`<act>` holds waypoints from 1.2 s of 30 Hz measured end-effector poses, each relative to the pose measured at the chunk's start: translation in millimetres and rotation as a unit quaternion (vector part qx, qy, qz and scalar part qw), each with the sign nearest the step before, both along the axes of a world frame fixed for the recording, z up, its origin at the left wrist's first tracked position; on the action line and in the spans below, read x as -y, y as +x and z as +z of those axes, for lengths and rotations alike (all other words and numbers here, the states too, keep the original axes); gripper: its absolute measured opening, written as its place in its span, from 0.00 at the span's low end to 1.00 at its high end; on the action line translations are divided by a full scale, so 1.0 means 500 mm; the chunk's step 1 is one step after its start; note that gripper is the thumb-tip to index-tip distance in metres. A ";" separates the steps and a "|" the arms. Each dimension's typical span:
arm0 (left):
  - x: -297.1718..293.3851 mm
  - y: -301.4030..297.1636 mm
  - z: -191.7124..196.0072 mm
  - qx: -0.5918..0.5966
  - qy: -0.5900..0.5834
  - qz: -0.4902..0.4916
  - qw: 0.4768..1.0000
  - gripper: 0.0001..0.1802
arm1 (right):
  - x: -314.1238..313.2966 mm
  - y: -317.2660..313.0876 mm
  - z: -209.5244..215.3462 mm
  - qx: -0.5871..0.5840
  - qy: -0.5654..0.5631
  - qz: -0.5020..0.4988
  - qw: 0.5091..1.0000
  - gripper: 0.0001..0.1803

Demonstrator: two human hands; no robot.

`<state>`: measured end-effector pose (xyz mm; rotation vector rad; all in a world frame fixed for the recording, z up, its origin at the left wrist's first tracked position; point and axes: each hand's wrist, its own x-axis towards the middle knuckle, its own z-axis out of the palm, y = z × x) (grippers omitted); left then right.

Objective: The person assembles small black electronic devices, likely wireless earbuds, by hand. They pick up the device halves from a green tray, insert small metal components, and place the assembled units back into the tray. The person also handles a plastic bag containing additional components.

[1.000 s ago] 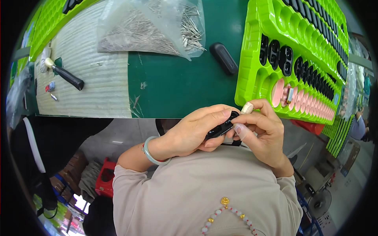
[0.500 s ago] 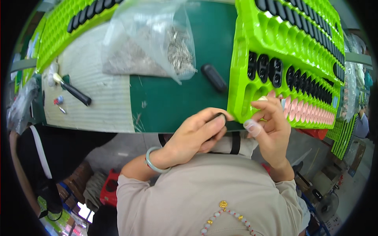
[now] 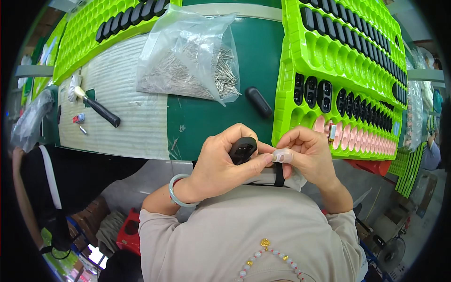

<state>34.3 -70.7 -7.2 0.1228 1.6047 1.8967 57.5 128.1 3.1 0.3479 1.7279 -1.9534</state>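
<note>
In my left hand (image 3: 218,160) is a black glossy oval shell (image 3: 243,150) with two hollows, tucked in the curled fingers. My right hand (image 3: 307,155), its thumb wrapped in a whitish cover, pinches against the left thumb and forefinger tips. Whatever lies between the fingertips is too small to make out. Both hands are in front of the table edge, by the near corner of a green tray (image 3: 280,117). That tray holds black shells (image 3: 324,96) and a row of pink oval pieces (image 3: 359,139). A small silvery part (image 3: 332,133) sits among the pink ones.
A closed black case (image 3: 258,102) lies on the green mat (image 3: 206,127), beside a clear bag of metal pins (image 3: 188,70). Farther left are a black-handled tool (image 3: 102,112) and a small red-and-blue item (image 3: 78,118). Another green tray (image 3: 80,42) stands far left. Someone's arm (image 3: 26,202) shows at left.
My right hand has moved left from the tray corner to meet the left fingertips. The left hand has turned, bringing the black shell's hollowed face into sight. The whole view has shifted slightly.
</note>
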 end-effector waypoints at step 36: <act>-0.003 -0.003 0.050 0.144 0.102 0.101 0.979 0.13 | -0.196 -0.353 0.631 -0.798 0.417 -0.261 0.348 0.05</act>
